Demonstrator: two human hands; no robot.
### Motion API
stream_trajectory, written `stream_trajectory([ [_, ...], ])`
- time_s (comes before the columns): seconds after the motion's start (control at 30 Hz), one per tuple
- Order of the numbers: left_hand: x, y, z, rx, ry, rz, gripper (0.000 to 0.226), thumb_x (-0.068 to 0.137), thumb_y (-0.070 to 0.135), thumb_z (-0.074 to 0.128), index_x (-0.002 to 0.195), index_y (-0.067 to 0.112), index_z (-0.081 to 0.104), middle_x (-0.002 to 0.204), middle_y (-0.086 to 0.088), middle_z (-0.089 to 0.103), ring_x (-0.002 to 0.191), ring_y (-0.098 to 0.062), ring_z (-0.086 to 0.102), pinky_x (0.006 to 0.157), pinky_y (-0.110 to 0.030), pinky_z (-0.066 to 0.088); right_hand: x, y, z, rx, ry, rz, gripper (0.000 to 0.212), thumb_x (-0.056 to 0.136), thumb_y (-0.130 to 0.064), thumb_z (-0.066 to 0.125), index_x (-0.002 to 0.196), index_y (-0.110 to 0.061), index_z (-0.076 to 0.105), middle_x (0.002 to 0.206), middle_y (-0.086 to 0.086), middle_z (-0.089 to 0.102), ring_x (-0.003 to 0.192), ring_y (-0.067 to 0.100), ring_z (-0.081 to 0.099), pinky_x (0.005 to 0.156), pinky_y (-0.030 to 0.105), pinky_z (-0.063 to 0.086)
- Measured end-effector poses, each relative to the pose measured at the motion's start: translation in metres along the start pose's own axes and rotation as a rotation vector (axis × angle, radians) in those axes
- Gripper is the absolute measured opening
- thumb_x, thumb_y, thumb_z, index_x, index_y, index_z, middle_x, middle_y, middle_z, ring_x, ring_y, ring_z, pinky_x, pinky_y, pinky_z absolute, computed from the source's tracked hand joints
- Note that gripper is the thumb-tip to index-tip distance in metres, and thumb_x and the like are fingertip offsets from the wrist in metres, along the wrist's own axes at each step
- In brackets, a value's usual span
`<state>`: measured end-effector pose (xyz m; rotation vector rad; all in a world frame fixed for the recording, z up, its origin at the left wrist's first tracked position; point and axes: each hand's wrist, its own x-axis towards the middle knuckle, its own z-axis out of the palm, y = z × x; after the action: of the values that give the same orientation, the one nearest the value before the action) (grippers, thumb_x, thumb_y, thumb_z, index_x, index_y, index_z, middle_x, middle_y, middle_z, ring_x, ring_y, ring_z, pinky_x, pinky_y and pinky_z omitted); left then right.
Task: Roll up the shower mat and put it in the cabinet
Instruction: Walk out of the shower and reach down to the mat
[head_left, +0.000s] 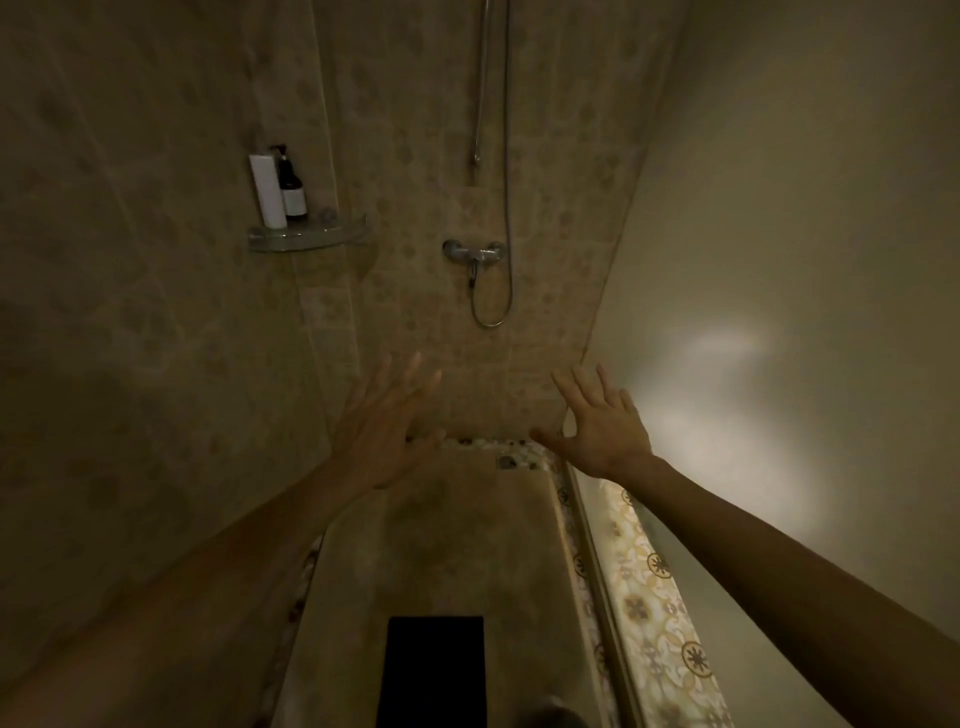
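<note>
The shower mat (441, 525) lies flat on the shower floor, a pale beige sheet that fills most of the stall, with a pebble border showing at its far and side edges. My left hand (382, 421) is stretched out above its far end, fingers spread and holding nothing. My right hand (602, 421) reaches out level with it near the glass wall, also spread and holding nothing. Both hands are up in the air, apart from the mat. No cabinet is in view.
A black rectangle (430, 670) covers the near part of the floor. A corner glass shelf (306, 234) with two bottles hangs on the left wall. The mixer tap (474, 252) and hose sit on the far tiled wall. A frosted glass panel (779, 260) closes the right side.
</note>
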<state>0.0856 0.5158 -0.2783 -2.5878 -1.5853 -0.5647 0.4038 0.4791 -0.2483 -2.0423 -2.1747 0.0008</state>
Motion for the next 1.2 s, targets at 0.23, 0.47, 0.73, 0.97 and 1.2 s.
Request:
stream_trajectory([
  [0.23, 0.08, -0.003, 0.059, 0.0, -0.035, -0.013, 0.079, 0.089, 0.071, 0.032, 0.158, 0.034, 0.014, 0.167, 0.003, 0.006, 0.152, -0.022, -0.01, 0.12, -0.058, 0.017, 0.095, 0.053, 0.052, -0.005, -0.092, -0.084, 0.093, 0.087, -0.084, 0.032, 0.159, -0.035, -0.002, 0.169, 0.001, -0.005, 0.152, 0.027, -0.019, 0.125, 0.054, 0.004],
  [0.47, 0.168, -0.004, 0.134, -0.03, -0.191, -0.188, 0.082, 0.085, 0.075, 0.022, 0.157, 0.04, 0.008, 0.166, 0.005, -0.008, 0.153, -0.032, -0.003, 0.119, -0.053, 0.012, 0.199, 0.14, 0.108, 0.072, -0.182, -0.085, 0.091, 0.087, -0.084, 0.032, 0.159, -0.036, 0.002, 0.169, -0.001, -0.003, 0.153, 0.025, -0.016, 0.123, 0.051, 0.004],
  [0.73, 0.224, 0.012, 0.203, -0.073, -0.338, -0.401, 0.088, 0.08, 0.078, 0.02, 0.156, 0.04, 0.001, 0.167, 0.003, -0.008, 0.152, -0.034, -0.003, 0.12, -0.057, 0.012, 0.259, 0.214, 0.137, 0.117, -0.298, -0.101, 0.089, 0.089, -0.082, 0.036, 0.159, -0.037, 0.002, 0.169, -0.003, -0.004, 0.153, 0.026, -0.013, 0.124, 0.055, 0.008],
  [0.97, 0.265, -0.011, 0.236, -0.099, -0.335, -0.474, 0.087, 0.08, 0.086, 0.017, 0.156, 0.045, 0.003, 0.167, 0.006, -0.007, 0.152, -0.032, 0.002, 0.12, -0.059, 0.014, 0.325, 0.24, 0.155, 0.099, -0.33, -0.143, 0.09, 0.089, -0.082, 0.033, 0.159, -0.036, 0.0, 0.168, -0.001, -0.006, 0.153, 0.029, -0.015, 0.124, 0.053, 0.006],
  [1.2, 0.292, -0.041, 0.262, -0.157, -0.273, -0.681, 0.089, 0.077, 0.081, 0.018, 0.155, 0.043, 0.001, 0.167, 0.003, 0.0, 0.153, -0.029, 0.0, 0.122, -0.05, 0.007, 0.417, 0.222, 0.188, 0.087, -0.354, -0.294, 0.097, 0.078, -0.091, 0.02, 0.158, -0.038, 0.002, 0.169, -0.006, -0.005, 0.153, 0.025, -0.017, 0.125, 0.052, 0.004],
])
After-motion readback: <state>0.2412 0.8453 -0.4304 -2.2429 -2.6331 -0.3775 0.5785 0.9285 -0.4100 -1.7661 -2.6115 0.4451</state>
